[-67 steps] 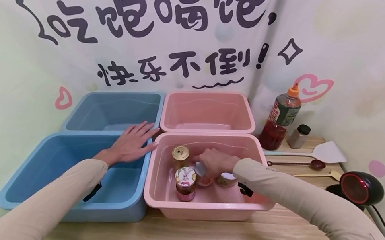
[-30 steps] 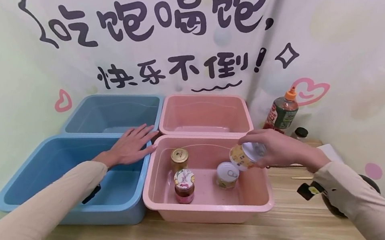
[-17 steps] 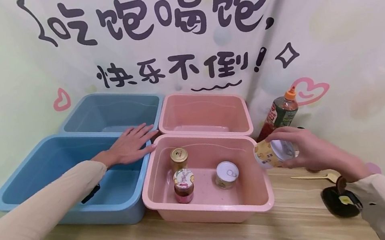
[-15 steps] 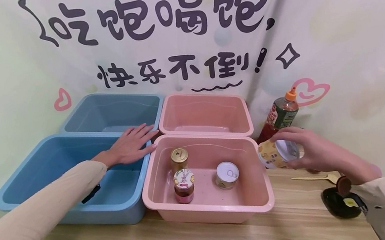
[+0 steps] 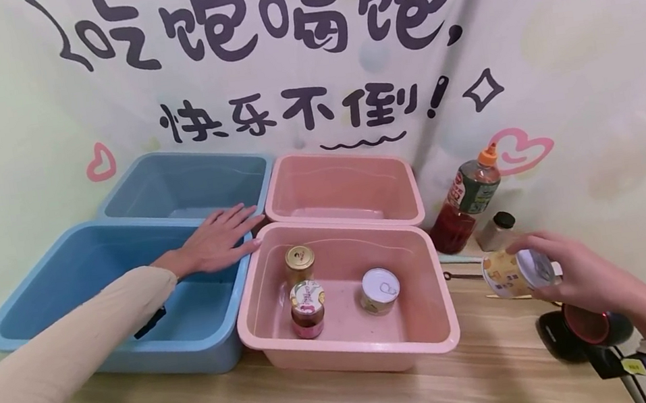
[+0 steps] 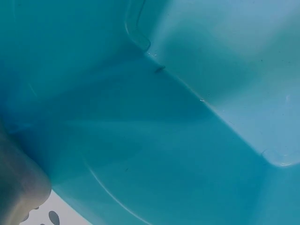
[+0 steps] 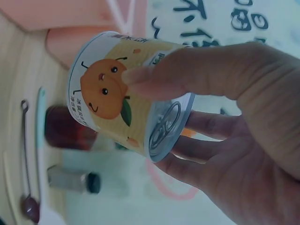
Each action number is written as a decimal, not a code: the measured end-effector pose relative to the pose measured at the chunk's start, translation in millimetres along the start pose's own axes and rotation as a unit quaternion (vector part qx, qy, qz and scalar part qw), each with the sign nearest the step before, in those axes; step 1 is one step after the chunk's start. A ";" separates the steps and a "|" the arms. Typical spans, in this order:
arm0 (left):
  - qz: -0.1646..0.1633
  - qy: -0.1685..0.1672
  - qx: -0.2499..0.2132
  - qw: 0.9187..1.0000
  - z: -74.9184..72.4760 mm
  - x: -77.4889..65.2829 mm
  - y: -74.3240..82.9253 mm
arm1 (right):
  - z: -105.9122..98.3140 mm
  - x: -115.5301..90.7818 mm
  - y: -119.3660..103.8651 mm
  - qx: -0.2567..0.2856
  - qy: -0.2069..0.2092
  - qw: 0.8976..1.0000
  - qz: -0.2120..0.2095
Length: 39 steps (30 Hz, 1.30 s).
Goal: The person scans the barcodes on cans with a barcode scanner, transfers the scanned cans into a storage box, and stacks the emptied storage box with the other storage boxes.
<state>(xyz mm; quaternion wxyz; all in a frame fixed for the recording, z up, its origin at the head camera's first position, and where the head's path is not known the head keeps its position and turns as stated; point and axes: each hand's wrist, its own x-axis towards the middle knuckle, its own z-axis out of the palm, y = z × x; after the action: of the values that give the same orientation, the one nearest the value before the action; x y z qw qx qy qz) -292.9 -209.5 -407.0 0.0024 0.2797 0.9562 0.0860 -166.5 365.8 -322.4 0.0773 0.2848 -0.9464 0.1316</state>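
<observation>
My right hand (image 5: pixel 590 272) grips a small tin can (image 5: pixel 503 273) in the air, right of the front pink bin (image 5: pixel 343 355). In the right wrist view, the can (image 7: pixel 105 89) has a yellow label with a cartoon orange and a ring-pull lid, and lies tilted between thumb and fingers. My left hand (image 5: pixel 214 239) rests with fingers spread on the rims where the blue bins meet. Inside the front pink bin stand a gold-lidded jar (image 5: pixel 300 262), a jar with a patterned lid (image 5: pixel 308 309) and another ring-pull can (image 5: pixel 380 290).
Behind the can in my hand stand a red sauce bottle (image 5: pixel 465 203) and a black-capped shaker (image 5: pixel 497 231). A dark spoon (image 7: pixel 29 206) and a white-ended turner (image 7: pixel 41 140) lie nearby. A black device (image 5: pixel 591 326) sits at right. The rear pink bin (image 5: pixel 350 222) adjoins the rear blue bin (image 5: pixel 182 159).
My right hand has lifted the can out of the front pink bin and carried it right, past the rim, over the utensils. The left hand stays in place.
</observation>
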 end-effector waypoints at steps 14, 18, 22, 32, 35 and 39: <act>0.000 0.001 -0.003 1.000 -1.2 -0.3 0.0 | 26.3 -43.5 35.3 0.022 -0.017 0.997 0.069; 0.001 0.001 -0.004 1.000 -1.0 -0.3 -0.2 | 33.0 -51.0 42.2 0.028 0.000 0.998 0.063; -0.001 -0.001 0.000 1.000 -0.4 0.6 -0.3 | 36.7 -57.9 48.5 0.025 -0.006 0.997 0.071; -0.003 -0.004 -0.001 1.000 -0.8 0.8 -0.2 | 36.1 -62.5 53.5 0.037 -0.021 0.995 0.088; -0.002 -0.003 0.000 1.000 -1.3 0.6 0.9 | 32.4 -57.8 52.1 0.025 -0.019 0.996 0.089; -0.003 -0.002 0.003 1.000 -2.1 0.0 2.4 | 22.5 -44.4 47.9 0.020 -0.026 0.995 0.097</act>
<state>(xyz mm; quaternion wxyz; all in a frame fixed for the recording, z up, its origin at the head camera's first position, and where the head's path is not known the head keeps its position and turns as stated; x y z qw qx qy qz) -291.7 -207.8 -404.5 0.0040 0.2770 0.9573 0.0822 -158.2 420.7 -363.5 0.0338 0.1960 -0.9685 0.1500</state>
